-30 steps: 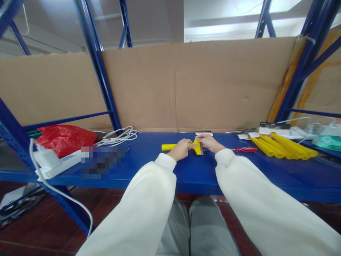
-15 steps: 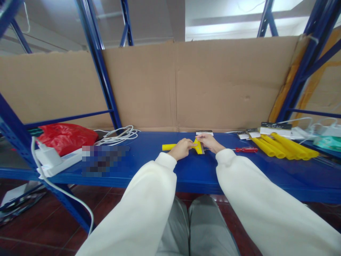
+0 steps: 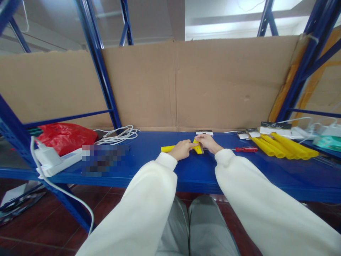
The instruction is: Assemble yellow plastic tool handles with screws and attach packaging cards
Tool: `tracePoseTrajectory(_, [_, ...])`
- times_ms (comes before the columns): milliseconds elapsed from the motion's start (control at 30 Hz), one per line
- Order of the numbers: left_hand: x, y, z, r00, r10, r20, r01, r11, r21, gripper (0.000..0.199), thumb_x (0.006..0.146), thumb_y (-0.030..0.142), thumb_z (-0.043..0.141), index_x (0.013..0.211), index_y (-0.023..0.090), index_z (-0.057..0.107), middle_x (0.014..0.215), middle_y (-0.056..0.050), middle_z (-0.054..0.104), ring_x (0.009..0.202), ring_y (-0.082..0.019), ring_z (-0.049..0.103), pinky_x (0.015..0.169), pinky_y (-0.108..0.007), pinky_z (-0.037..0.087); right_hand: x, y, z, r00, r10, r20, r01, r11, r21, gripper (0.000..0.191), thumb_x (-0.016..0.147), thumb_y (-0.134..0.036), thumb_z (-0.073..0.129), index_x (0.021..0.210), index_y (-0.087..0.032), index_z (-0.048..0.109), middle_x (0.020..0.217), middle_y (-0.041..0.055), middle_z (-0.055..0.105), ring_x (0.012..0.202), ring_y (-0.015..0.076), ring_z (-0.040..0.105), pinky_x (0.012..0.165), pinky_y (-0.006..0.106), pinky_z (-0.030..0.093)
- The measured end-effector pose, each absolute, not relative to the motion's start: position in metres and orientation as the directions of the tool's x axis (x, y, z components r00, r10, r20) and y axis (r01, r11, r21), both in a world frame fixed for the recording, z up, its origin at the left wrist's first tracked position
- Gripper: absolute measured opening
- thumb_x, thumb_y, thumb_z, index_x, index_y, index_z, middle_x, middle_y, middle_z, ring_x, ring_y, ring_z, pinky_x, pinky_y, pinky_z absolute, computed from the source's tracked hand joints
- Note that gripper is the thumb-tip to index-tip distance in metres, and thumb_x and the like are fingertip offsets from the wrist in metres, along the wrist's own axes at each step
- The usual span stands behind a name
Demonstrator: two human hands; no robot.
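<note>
A yellow scraper (image 3: pixel 197 148) lies across the blue shelf, its round handle pointing left and its wide head with a metal blade edge on the right. My left hand (image 3: pixel 182 150) is closed over the scraper between handle and head, one finger reaching onto the head. At the far edge of the head, my right hand (image 3: pixel 207 142) pinches it near the blade, fingertips partly hidden. Just right of my right hand rests a screwdriver (image 3: pixel 246 149) with a red handle. Behind the hands is a white and dark card (image 3: pixel 204 132).
Several yellow handles (image 3: pixel 289 147) and packaging cards (image 3: pixel 275 128) lie on the right of the blue shelf (image 3: pixel 149 163). On the left are a white power strip (image 3: pixel 66 161), a red plastic bag (image 3: pixel 68 137) and a coiled white cable (image 3: pixel 119 135). A cardboard panel (image 3: pixel 213 85) stands behind.
The scraper's handle end has shifted slightly left and tilted a little. Both hands keep their hold, with my right hand moved a touch left.
</note>
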State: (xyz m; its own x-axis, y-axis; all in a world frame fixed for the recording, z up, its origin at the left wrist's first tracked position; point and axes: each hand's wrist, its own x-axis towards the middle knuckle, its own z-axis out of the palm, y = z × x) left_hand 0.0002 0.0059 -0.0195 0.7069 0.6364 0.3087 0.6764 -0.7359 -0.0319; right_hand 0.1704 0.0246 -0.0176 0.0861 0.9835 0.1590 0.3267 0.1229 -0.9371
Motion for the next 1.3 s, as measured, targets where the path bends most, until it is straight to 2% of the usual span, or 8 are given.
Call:
tracePoseTrajectory(100, [0.0, 0.004, -0.017, 0.684, 0.662, 0.306, 0.703, -0.71, -0.037, 0.05, 0.096, 0.011, 0.042, 0.141, 0.025, 0.06, 0.108, -0.01, 0.067, 0.102, -0.021, 0.066, 0.091, -0.031, 0.05, 0.185, 0.033, -0.012, 0.141, 0.956, 0.258, 0.577, 0.132, -0.806, 0.021, 0.092, -0.021, 0.054, 0.09, -0.015, 0.074, 0.082, 0.0088, 0.075, 0.069, 0.0183, 0.069, 0.068, 0.029, 0.056])
tracePoseTrajectory(200, [-0.001, 0.003, -0.016, 0.657, 0.69, 0.305, 0.731, -0.682, -0.032, 0.05, 0.096, 0.012, 0.043, 0.141, 0.024, 0.061, 0.11, -0.011, 0.068, 0.103, -0.022, 0.066, 0.091, -0.032, 0.051, 0.211, 0.042, -0.01, 0.226, 0.88, 0.417, 0.821, 0.058, -0.568, 0.033, 0.092, -0.015, 0.048, 0.111, -0.017, 0.075, 0.114, 0.015, 0.075, 0.109, 0.025, 0.069, 0.095, 0.034, 0.051])
tracePoseTrajectory(300, [-0.001, 0.003, -0.016, 0.643, 0.707, 0.294, 0.745, -0.667, -0.025, 0.048, 0.096, 0.013, 0.045, 0.139, 0.023, 0.063, 0.112, -0.012, 0.068, 0.105, -0.024, 0.067, 0.09, -0.032, 0.051, 0.235, 0.049, -0.014, 0.279, 0.9, 0.334, 0.894, -0.117, -0.432, 0.047, 0.088, -0.012, 0.05, 0.13, -0.022, 0.069, 0.134, 0.0147, 0.067, 0.13, 0.0293, 0.059, 0.105, 0.041, 0.046])
tracePoseTrajectory(400, [-0.001, 0.003, -0.016, 0.636, 0.717, 0.285, 0.751, -0.66, -0.018, 0.045, 0.095, 0.014, 0.048, 0.135, 0.023, 0.066, 0.113, -0.012, 0.069, 0.106, -0.025, 0.068, 0.089, -0.032, 0.051, 0.25, 0.057, -0.022, 0.273, 0.94, 0.203, 0.92, -0.194, -0.339, 0.052, 0.086, -0.015, 0.053, 0.136, -0.025, 0.065, 0.137, 0.0157, 0.065, 0.131, 0.0311, 0.058, 0.105, 0.046, 0.046])
tracePoseTrajectory(500, [-0.002, 0.003, -0.017, 0.635, 0.719, 0.284, 0.751, -0.66, -0.009, 0.045, 0.094, 0.014, 0.05, 0.135, 0.025, 0.067, 0.113, -0.011, 0.07, 0.106, -0.024, 0.068, 0.089, -0.031, 0.051, 0.259, 0.07, -0.028, 0.225, 0.958, 0.177, 0.947, -0.172, -0.273, 0.051, 0.087, -0.022, 0.055, 0.135, -0.029, 0.066, 0.133, 0.0153, 0.067, 0.129, 0.0307, 0.059, 0.103, 0.046, 0.047])
tracePoseTrajectory(733, [-0.002, 0.002, -0.016, 0.638, 0.717, 0.281, 0.75, -0.661, -0.014, 0.046, 0.095, 0.014, 0.048, 0.137, 0.025, 0.065, 0.114, -0.011, 0.07, 0.107, -0.025, 0.068, 0.091, -0.032, 0.051, 0.268, 0.089, -0.028, 0.142, 0.978, 0.154, 0.97, -0.106, -0.218, 0.05, 0.087, -0.03, 0.058, 0.137, -0.033, 0.064, 0.137, 0.0138, 0.063, 0.132, 0.0327, 0.054, 0.109, 0.052, 0.042])
tracePoseTrajectory(1133, [-0.001, 0.0, -0.014, 0.641, 0.721, 0.265, 0.751, -0.661, -0.018, 0.046, 0.096, 0.015, 0.048, 0.138, 0.024, 0.064, 0.116, -0.011, 0.07, 0.109, -0.025, 0.068, 0.092, -0.032, 0.052, 0.269, 0.098, -0.03, 0.077, 0.985, 0.154, 0.982, -0.048, -0.182, 0.048, 0.088, -0.032, 0.057, 0.135, -0.028, 0.066, 0.139, 0.0172, 0.06, 0.136, 0.0361, 0.049, 0.111, 0.058, 0.038])
tracePoseTrajectory(1300, [-0.002, 0.002, -0.016, 0.63, 0.724, 0.28, 0.753, -0.658, 0.006, 0.045, 0.095, 0.014, 0.05, 0.137, 0.024, 0.064, 0.116, -0.012, 0.07, 0.109, -0.025, 0.068, 0.092, -0.033, 0.052, 0.27, 0.095, -0.032, 0.035, 0.98, 0.194, 0.984, 0.0, -0.179, 0.045, 0.086, -0.03, 0.058, 0.13, -0.029, 0.069, 0.137, 0.015, 0.063, 0.132, 0.0335, 0.055, 0.111, 0.055, 0.041])
